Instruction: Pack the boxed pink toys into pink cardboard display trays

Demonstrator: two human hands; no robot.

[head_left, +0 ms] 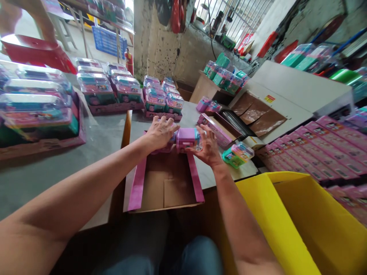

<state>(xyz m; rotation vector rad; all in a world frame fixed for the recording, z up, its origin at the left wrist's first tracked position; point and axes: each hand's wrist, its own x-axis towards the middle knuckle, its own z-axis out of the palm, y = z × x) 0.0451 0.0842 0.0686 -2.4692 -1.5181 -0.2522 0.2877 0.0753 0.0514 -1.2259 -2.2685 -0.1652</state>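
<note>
A pink cardboard display tray (196, 179) with a bare brown inside lies in front of me at the table's edge. At its far end, my right hand (207, 143) has its fingers curled round the clear-lidded end of a small purple plastic case (185, 138), which lies on its side. Just left of that, my left hand (162, 131) is bent over another small case (171, 142), mostly hidden under the palm and fingers. The two cases sit side by side between my hands. To the right of my right hand rests a green case (237, 154) with a clear lid.
Filled trays of cases (163, 95) stand along the back and left. On the right are a narrow pink tray (219, 130), a white machine (289, 91), stacked pink cartons (318, 149) and a yellow bin (266, 202). A person's arm reaches toward a red basin (37, 51) at upper left.
</note>
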